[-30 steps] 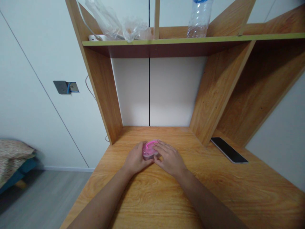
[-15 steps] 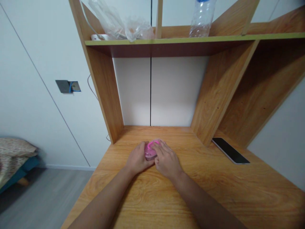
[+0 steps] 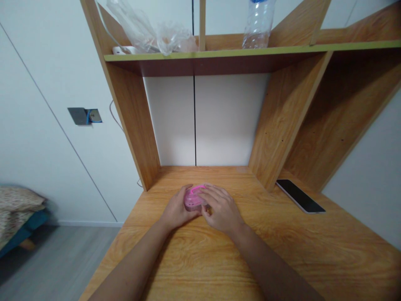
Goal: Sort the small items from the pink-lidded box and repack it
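Observation:
A small pink translucent plastic box (image 3: 192,197) rests on the wooden desk (image 3: 282,246), between my two hands. My left hand (image 3: 174,211) cups its left side with the fingers curled against it. My right hand (image 3: 221,209) lies over its right side, fingers bent on the lid. Both hands hide the lower part of the box, and what is inside it cannot be made out.
A black phone (image 3: 300,196) lies on the desk to the right, beside a slanted wooden upright (image 3: 282,121). The shelf above (image 3: 238,53) carries a clear plastic bottle (image 3: 257,25) and crumpled plastic bags (image 3: 150,31). A bed corner (image 3: 15,209) shows at far left.
Both hands stay on the pink box with only small finger shifts. The camera view has swung slightly, and the box has not visibly moved on the desk.

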`<state>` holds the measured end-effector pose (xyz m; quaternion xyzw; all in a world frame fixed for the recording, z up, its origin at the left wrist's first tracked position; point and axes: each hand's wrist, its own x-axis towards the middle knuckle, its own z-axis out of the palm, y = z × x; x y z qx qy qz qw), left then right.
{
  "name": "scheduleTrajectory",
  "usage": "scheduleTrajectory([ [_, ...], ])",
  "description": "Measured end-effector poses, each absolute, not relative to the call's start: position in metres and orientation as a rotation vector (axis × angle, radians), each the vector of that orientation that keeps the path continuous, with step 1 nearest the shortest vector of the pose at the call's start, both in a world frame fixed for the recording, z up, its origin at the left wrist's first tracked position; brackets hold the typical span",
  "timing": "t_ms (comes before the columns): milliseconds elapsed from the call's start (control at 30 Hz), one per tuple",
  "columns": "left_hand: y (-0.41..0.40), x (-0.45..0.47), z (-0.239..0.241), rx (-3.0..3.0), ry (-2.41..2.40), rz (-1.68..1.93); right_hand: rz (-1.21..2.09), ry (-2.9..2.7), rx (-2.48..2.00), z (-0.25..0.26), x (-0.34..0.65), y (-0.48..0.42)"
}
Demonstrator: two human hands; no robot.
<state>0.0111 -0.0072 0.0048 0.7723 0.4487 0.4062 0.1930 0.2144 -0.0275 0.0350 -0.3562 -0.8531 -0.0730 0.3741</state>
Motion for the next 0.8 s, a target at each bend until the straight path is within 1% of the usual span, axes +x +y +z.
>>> scheduleTrajectory([
  [200, -0.005, 0.010, -0.001, 2.048, 1.171, 1.124, -0.208, -2.028, -0.882, 0.037, 0.221, -0.024],
  [400, -0.003, 0.012, -0.006, 1.897, 1.026, 1.155, -0.226, -1.767, -1.025, 0.025, 0.225, -0.015],
  [567, -0.002, 0.013, -0.007, 1.793, 0.984, 1.153, -0.068, -1.819, -0.998, 0.020, 0.227, -0.010],
  [800, -0.005, 0.013, -0.003, 1.829, 1.004, 1.153, 0.177, -1.804, -1.029, 0.019, 0.225, -0.006],
])
